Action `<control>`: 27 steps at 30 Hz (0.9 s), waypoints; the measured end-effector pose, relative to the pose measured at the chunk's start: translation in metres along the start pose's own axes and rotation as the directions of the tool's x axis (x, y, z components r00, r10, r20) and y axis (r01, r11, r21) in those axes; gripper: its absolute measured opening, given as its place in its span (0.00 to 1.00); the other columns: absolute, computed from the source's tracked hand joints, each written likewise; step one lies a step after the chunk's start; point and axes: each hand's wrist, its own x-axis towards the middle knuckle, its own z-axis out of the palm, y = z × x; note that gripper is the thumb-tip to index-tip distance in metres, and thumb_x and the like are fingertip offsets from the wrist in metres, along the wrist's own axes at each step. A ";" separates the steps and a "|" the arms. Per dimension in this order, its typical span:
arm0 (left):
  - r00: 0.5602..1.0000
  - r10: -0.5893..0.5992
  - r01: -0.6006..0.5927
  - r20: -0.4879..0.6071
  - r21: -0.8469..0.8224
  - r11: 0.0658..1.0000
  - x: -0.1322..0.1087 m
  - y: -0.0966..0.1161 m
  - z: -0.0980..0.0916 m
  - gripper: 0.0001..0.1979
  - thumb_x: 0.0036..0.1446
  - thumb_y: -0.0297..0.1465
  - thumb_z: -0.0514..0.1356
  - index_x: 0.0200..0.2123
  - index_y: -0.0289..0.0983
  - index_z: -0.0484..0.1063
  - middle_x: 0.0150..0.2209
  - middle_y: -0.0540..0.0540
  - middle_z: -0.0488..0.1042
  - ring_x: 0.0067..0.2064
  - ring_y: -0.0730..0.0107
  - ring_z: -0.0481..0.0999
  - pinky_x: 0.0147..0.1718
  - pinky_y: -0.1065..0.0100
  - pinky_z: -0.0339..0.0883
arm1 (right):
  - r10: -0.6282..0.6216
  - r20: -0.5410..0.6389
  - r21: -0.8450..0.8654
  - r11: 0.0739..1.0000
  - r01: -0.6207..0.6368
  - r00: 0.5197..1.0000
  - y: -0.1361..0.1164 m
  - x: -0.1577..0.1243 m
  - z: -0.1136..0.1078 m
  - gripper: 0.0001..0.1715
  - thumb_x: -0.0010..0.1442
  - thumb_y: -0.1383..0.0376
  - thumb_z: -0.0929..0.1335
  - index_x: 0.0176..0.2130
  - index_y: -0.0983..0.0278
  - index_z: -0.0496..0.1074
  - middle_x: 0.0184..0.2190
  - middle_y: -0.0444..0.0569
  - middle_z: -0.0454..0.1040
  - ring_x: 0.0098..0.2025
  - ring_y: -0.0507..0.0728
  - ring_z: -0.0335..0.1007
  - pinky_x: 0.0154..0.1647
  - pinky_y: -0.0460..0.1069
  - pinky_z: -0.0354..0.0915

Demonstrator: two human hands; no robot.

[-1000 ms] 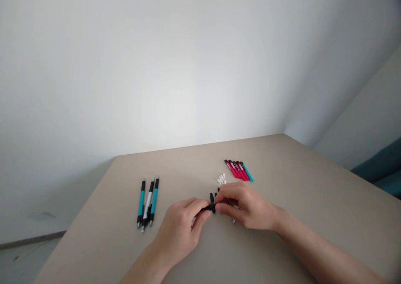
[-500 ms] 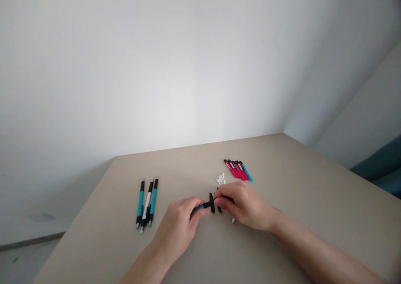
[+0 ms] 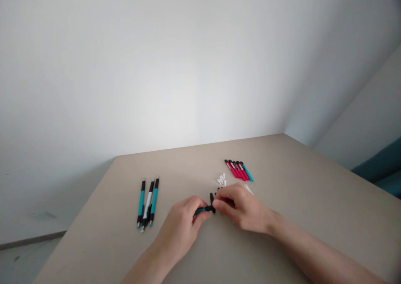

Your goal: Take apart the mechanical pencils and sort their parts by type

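Observation:
My left hand [image 3: 184, 221] is closed around a teal and black pen [image 3: 200, 210], its black end pointing right. At that end, the thumb and fingertips of my right hand [image 3: 239, 204] are pinched together; the very tip is hidden by them. Loose black pen grips [image 3: 211, 198] lie just behind the held pen, some partly covered by my right hand. Beyond them sits a small heap of short white plastic pieces [image 3: 221, 178]. Thin white sticks [image 3: 248, 188] show past my right knuckles.
On the left of the beige table [image 3: 188, 167] lie a teal pen [image 3: 140, 202], a white pen [image 3: 147, 204] and another teal pen [image 3: 154, 202]. A row of red barrels [image 3: 237, 171] with one teal barrel [image 3: 247, 172] lies at the back right. A wall stands behind.
The held pen has tipped flatter and lower at its right end. My right fingertips have shifted slightly down, and the white sticks have come into view beyond that hand.

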 end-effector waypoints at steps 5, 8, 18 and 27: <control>0.998 0.015 -0.015 -0.061 -0.007 1.000 0.000 -0.004 0.003 0.02 0.54 0.25 0.60 0.30 0.37 0.70 0.32 0.49 0.71 0.34 0.70 0.71 0.34 0.72 0.61 | 0.052 -0.013 -0.052 0.997 -0.052 0.999 -0.001 0.001 0.004 0.25 0.65 0.59 0.59 0.22 0.66 0.69 0.16 0.42 0.64 0.20 0.47 0.55 0.22 0.44 0.48; 0.997 0.023 -0.020 -0.071 0.045 0.999 0.001 -0.006 0.002 0.02 0.55 0.26 0.60 0.30 0.37 0.70 0.31 0.50 0.72 0.34 0.70 0.71 0.34 0.72 0.60 | 0.096 0.016 -0.095 0.991 -0.094 0.995 0.000 0.000 0.006 0.27 0.65 0.58 0.58 0.21 0.66 0.69 0.15 0.43 0.65 0.19 0.48 0.57 0.22 0.44 0.48; 0.999 0.003 -0.006 0.037 0.074 0.997 0.000 0.004 -0.004 0.13 0.63 0.33 0.51 0.27 0.37 0.68 0.24 0.50 0.71 0.26 0.72 0.68 0.26 0.72 0.54 | 0.047 -0.008 -0.095 0.994 -0.047 0.999 0.001 0.000 0.007 0.25 0.66 0.58 0.56 0.22 0.64 0.65 0.18 0.44 0.65 0.21 0.49 0.54 0.24 0.45 0.48; 0.999 0.001 -0.006 0.053 0.085 0.996 -0.003 0.007 -0.004 0.13 0.63 0.31 0.50 0.27 0.37 0.68 0.25 0.50 0.71 0.27 0.71 0.69 0.26 0.70 0.54 | 0.013 -0.054 -0.055 0.998 -0.016 0.998 0.000 -0.001 0.008 0.22 0.65 0.59 0.58 0.23 0.65 0.64 0.20 0.43 0.64 0.23 0.48 0.55 0.25 0.45 0.48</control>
